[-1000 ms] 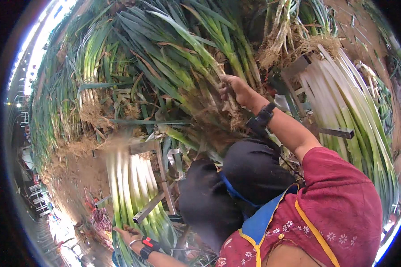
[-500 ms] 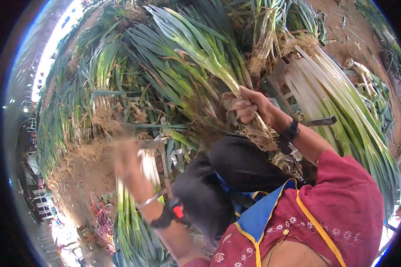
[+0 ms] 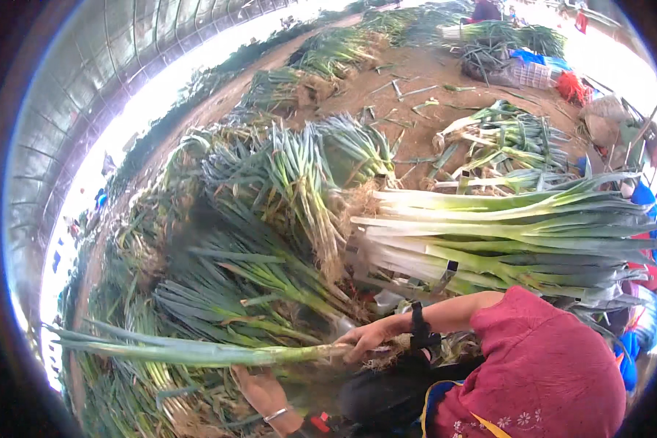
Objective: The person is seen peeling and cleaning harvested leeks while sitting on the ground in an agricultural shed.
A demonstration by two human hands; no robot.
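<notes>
Green leek heaps [image 3: 219, 303] around; right hand [image 3: 369, 339] grips stalk [image 3: 233, 355].

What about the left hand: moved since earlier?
Yes, the left hand has moved toward the green leek pile, now close beside the single leek in the right hand.

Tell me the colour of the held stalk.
The stalk is green, paler near the right hand; the head view shows it.

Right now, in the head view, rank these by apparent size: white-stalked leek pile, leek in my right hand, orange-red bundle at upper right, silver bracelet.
Largest to smallest:
White-stalked leek pile
Leek in your right hand
Orange-red bundle
Silver bracelet
</notes>
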